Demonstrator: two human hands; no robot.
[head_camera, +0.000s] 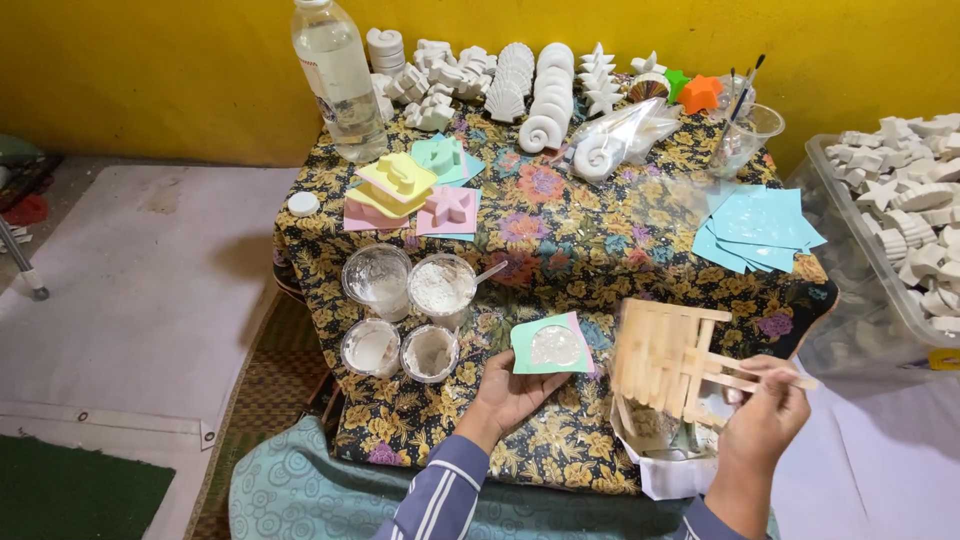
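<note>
My left hand (506, 394) holds a green square mould (551, 346) filled with wet white plaster, stacked on a pink one, by its lower left corner just above the floral cloth. My right hand (762, 420) pinches a flat wooden stick (762, 376) that points left across a rack made of wooden sticks (665, 356). Below the rack sits a white container (668, 462) with scrapings in it.
Several clear cups of white powder and plaster (408, 310) stand left of my left hand. Coloured moulds (412, 188), a water bottle (337, 78), white plaster shapes (520, 80), teal moulds (756, 228) and a cup of brushes (742, 132) fill the table. A bin of casts (905, 230) stands right.
</note>
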